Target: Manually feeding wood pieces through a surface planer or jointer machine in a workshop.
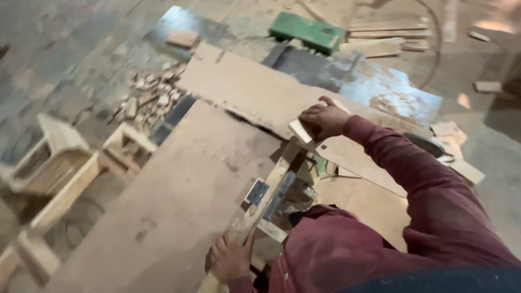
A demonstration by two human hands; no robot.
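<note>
Long wooden strip (271,187) lies diagonally across surface (179,201), between hands. Left hand (230,260) closed around near end; right hand (324,120) pinches small pale block (300,130) at far end. Offcut pile (152,97) well beyond.

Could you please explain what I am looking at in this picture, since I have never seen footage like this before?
This single picture comes from a camera worn on a person's head, looking down at their own two bare hands in a woodworking shop. The left hand grips the near end of a long wooden strip, which carries dark metal brackets. The right hand, in a dark red sleeve, presses a small pale wood block near the strip's far end. Both rest over large brown boards. Farther off lie a pile of wood scraps, a green box-shaped thing and wooden frames.
</note>
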